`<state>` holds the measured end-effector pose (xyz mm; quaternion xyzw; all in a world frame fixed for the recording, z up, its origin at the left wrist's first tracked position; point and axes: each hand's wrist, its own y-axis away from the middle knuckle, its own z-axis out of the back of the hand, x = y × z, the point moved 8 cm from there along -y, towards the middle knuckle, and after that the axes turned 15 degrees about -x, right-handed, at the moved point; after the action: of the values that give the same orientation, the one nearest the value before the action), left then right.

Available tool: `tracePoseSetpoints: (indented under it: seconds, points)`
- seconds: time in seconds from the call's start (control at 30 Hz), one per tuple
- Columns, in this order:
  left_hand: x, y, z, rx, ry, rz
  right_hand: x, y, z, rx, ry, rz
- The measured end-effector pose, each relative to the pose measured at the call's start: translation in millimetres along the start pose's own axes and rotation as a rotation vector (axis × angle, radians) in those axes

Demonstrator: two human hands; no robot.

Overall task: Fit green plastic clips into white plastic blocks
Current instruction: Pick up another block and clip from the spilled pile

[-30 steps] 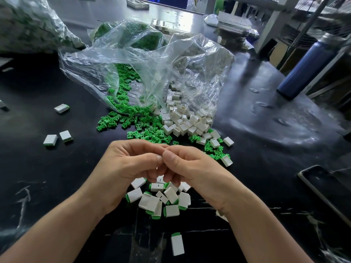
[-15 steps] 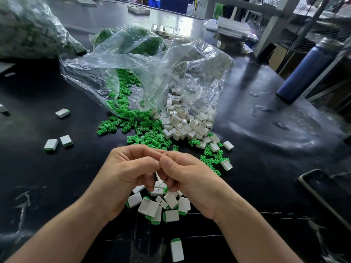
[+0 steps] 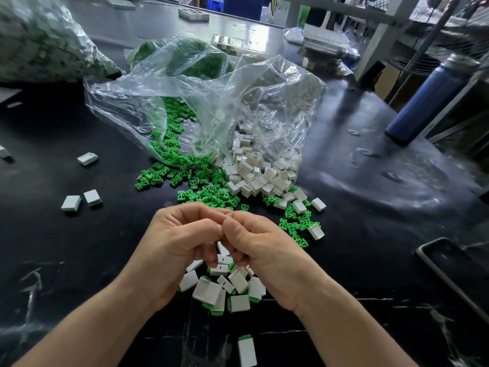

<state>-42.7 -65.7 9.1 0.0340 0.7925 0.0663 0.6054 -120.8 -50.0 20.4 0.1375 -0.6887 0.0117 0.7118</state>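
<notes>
Head view: both hands meet in front of the clear plastic bag (image 3: 211, 102), on the side of its mouth. The left hand (image 3: 180, 247) and the right hand (image 3: 262, 250) have curled fingers, and the thumbs touch tip to tip. What they pinch is hidden, so I cannot tell. Loose green clips (image 3: 203, 192) spill from the bag's mouth, with white blocks (image 3: 259, 178) beside them. Under the hands, farther from the bag, a heap of assembled blocks (image 3: 225, 290) lies on the black table (image 3: 357, 234).
</notes>
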Motion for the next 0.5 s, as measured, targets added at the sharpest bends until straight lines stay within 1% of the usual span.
tracePoseSetpoints:
  seconds: [0.17, 0.5]
  points:
    - [2.4, -1.1, 0.7, -0.009, 0.017, 0.011, 0.7, -0.5, 0.1, -0.003, -0.022, 0.007]
    - [3.6, -1.5, 1.4, -0.042, 0.032, 0.01, -2.6, -2.3, 1.6, -0.044, 0.016, -0.001]
